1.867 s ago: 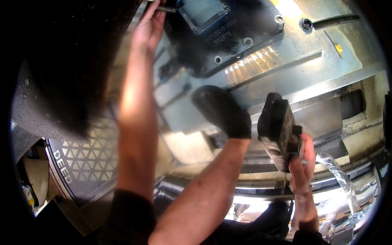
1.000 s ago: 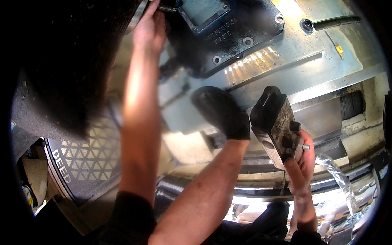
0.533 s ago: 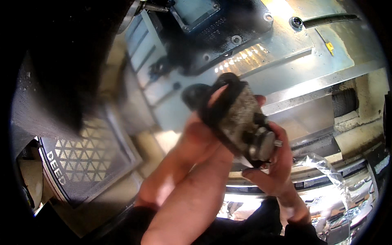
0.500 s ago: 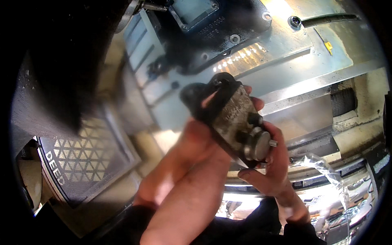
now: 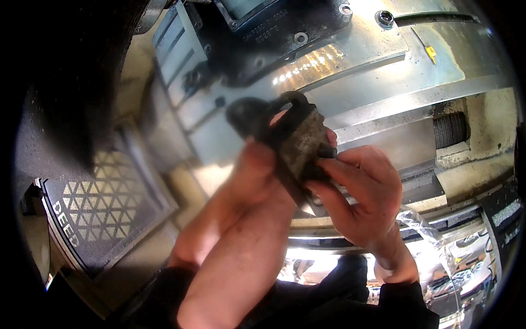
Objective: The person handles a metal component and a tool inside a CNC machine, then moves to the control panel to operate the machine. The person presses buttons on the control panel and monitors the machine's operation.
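Observation:
A worn, grimy metal block (image 5: pixel 300 143) with black, partly blurred looped parts at its upper end is in both hands, tilted, over the machine bed. My left hand (image 5: pixel 262 159) is wrapped round it from the left and behind, with fingertips showing past its far right edge. My right hand (image 5: pixel 368 189) is closed at the block's lower front face, thumb and fingers together over the spot where a round metal knob sits. Those fingers now hide the knob. A short dark stub (image 5: pixel 327 151) sticks out of the block just above them.
A dark cast plate (image 5: pixel 274 49) with bolt holes lies on the metal bed (image 5: pixel 372 88) beyond the hands. A socket-head bolt (image 5: pixel 385 20) and a small yellow-handled key (image 5: pixel 430 53) are at the far right. Clear plastic wrap (image 5: pixel 419 222) hangs near the right wrist.
My right hand has gone from cradling the block's right side to closing its fingers over the front, covering the round knob. The whole scene has shifted slightly left in view.

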`<state>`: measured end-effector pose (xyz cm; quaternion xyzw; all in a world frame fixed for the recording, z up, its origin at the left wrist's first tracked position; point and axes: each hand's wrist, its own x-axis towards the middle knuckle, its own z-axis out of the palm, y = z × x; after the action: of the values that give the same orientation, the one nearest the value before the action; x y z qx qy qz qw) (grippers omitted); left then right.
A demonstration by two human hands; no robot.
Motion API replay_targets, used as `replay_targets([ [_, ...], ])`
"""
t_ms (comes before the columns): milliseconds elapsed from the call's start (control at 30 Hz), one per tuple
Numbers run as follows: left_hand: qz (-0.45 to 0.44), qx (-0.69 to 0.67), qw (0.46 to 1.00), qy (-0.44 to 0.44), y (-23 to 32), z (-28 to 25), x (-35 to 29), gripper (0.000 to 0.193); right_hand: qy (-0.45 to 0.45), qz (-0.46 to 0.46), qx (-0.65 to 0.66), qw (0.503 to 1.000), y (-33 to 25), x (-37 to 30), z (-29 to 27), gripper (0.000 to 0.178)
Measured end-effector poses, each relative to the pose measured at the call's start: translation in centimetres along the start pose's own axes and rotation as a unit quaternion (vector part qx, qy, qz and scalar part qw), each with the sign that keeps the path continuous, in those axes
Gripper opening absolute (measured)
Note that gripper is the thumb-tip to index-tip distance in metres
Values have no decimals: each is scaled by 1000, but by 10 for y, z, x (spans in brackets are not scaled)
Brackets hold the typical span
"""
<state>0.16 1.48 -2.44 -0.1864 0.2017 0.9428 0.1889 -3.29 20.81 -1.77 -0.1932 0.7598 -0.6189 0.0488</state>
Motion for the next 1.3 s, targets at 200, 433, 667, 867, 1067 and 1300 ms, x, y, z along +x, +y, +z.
replay_targets([
  [200,2,3,1000,19,-6,-3,-3,116,-8,53,44,998,-5,-6,1,24],
  [433,-28,114,990,79,2,6,-5,112,-38,31,33,998,2,-9,-2,29],
  [667,-11,171,979,111,1,16,-4,115,-29,57,-39,997,-2,-15,-16,47],
  [867,-22,152,982,112,5,11,-6,118,-121,192,-8,974,-9,-30,-12,56],
  [1067,-16,159,982,104,4,7,-6,115,-94,153,21,984,-4,-25,-16,53],
  [1300,-12,146,986,79,4,4,-4,115,-95,129,39,986,-8,-16,-17,51],
])
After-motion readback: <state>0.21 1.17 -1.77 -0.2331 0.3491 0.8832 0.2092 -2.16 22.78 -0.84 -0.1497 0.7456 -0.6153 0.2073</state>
